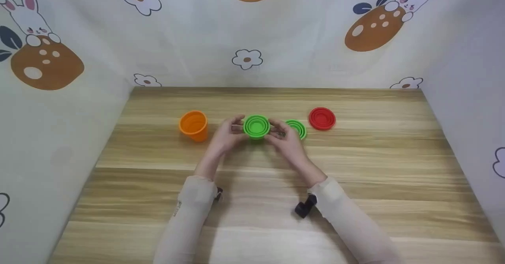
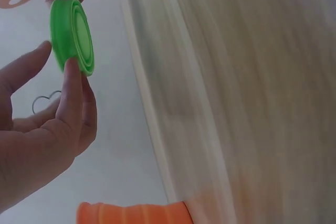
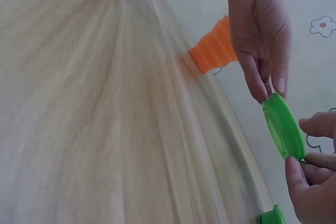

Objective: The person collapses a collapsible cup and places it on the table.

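Both hands hold a green collapsible cup [image 1: 256,126], folded flat into rings, over the middle of the table. Fingers and thumb of the left hand [image 1: 228,134] grip its left edge, and the right hand [image 1: 288,142] pinches the opposite edge. In the left wrist view the folded cup [image 2: 65,32] stands on edge between the fingertips, clear of the tabletop. The right wrist view shows the same cup [image 3: 283,125] with the left hand [image 3: 263,38] above and the right hand [image 3: 315,179] below. Partly hidden behind the right hand lies another green folded piece [image 1: 298,128].
An extended orange cup [image 1: 194,126] stands on the wooden table [image 1: 252,201] to the left of the left hand. A red folded piece [image 1: 322,118] lies flat at the right, beyond the second green one. Patterned cloth [image 1: 189,39] closes off the back and sides.
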A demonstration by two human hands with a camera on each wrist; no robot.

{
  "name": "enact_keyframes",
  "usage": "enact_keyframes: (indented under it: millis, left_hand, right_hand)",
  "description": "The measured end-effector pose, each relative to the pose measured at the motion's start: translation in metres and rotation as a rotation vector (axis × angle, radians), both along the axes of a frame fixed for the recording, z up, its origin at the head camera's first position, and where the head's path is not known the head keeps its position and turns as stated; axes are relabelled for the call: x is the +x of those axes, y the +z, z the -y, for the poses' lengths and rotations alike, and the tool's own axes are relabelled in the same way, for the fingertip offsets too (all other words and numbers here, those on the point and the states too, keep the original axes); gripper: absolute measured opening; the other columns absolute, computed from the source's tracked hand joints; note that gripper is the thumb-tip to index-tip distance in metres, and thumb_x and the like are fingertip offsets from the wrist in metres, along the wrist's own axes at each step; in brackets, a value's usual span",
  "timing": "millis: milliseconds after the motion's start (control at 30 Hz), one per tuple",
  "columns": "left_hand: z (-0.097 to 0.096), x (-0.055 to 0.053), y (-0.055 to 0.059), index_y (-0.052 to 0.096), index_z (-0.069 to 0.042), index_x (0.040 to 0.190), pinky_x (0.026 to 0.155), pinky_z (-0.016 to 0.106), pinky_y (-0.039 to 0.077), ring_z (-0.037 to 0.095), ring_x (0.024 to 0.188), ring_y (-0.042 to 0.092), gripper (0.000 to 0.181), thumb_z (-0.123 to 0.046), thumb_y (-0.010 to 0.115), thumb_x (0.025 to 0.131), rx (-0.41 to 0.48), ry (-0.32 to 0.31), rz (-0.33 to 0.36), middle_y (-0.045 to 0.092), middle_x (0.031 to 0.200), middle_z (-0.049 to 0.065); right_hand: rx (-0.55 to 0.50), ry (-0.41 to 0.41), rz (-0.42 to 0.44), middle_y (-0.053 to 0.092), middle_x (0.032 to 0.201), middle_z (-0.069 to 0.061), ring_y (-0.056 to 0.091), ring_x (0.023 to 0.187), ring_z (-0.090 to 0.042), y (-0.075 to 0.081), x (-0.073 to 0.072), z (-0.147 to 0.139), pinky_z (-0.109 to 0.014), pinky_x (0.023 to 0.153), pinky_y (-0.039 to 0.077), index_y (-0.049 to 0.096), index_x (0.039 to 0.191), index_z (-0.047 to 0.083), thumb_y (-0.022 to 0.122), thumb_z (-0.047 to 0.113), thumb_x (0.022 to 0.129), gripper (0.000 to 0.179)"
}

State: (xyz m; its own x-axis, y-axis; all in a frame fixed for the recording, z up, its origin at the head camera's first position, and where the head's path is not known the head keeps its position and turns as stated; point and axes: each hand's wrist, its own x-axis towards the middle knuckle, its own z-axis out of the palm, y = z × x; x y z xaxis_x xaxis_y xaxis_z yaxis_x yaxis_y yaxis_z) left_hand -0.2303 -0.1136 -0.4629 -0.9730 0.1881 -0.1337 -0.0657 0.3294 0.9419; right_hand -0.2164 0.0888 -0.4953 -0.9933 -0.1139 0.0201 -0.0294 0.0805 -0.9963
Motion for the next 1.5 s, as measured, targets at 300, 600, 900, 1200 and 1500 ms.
enact_keyframes:
  millis: [300, 600, 900, 1200, 1500]
  left_hand:
    - [0.007, -0.016, -0.012, 0.052, 0.005, 0.138, 0.106, 0.043, 0.051, 0.039, 0.122, 0.059, 0.057, 0.008, 0.068, 0.083, -0.116, -0.029, 0.058, 0.057, 0.130, 0.027]
    - [0.015, -0.024, -0.020, 0.055, 0.007, 0.125, 0.098, 0.036, 0.051, 0.030, 0.105, 0.061, 0.048, 0.011, 0.070, 0.079, -0.135, -0.051, 0.070, 0.064, 0.110, 0.021]
    - [0.017, -0.028, -0.024, 0.052, 0.003, 0.129, 0.082, 0.024, 0.054, 0.017, 0.095, 0.055, 0.049, 0.014, 0.066, 0.083, -0.081, -0.052, 0.177, 0.059, 0.103, 0.010]
    - [0.015, -0.028, -0.023, 0.051, 0.001, 0.128, 0.083, 0.024, 0.054, 0.016, 0.095, 0.055, 0.049, 0.014, 0.065, 0.083, -0.105, -0.059, 0.180, 0.057, 0.100, 0.007]
    - [0.013, -0.028, -0.025, 0.050, 0.001, 0.126, 0.079, 0.023, 0.055, 0.016, 0.091, 0.055, 0.048, 0.016, 0.063, 0.083, -0.073, -0.049, 0.189, 0.057, 0.097, 0.007]
  right_hand:
    - [0.159, 0.081, 0.107, 0.058, 0.140, -0.023, 0.058, 0.128, -0.035, -0.011, -0.005, 0.003, -0.037, 0.103, 0.054, 0.052, 0.139, -0.004, 0.065, 0.002, 0.091, 0.050]
    - [0.239, 0.162, 0.096, 0.059, 0.139, -0.022, 0.057, 0.130, -0.033, -0.009, -0.010, 0.001, -0.040, 0.107, 0.051, 0.051, 0.140, -0.004, 0.062, 0.004, 0.094, 0.048]
    - [0.299, 0.189, 0.067, 0.061, 0.135, -0.023, 0.061, 0.125, -0.032, -0.005, -0.010, 0.002, -0.026, 0.083, 0.058, 0.051, 0.141, -0.005, 0.062, 0.004, 0.095, 0.048]
    - [0.332, 0.180, 0.060, 0.062, 0.136, -0.020, 0.064, 0.121, -0.030, -0.005, -0.007, 0.001, -0.023, 0.076, 0.058, 0.049, 0.142, -0.003, 0.064, 0.005, 0.093, 0.051]
    - [0.368, 0.183, 0.030, 0.060, 0.138, -0.021, 0.061, 0.126, -0.031, -0.006, -0.007, 0.003, -0.029, 0.088, 0.059, 0.049, 0.142, -0.005, 0.065, 0.003, 0.091, 0.054]
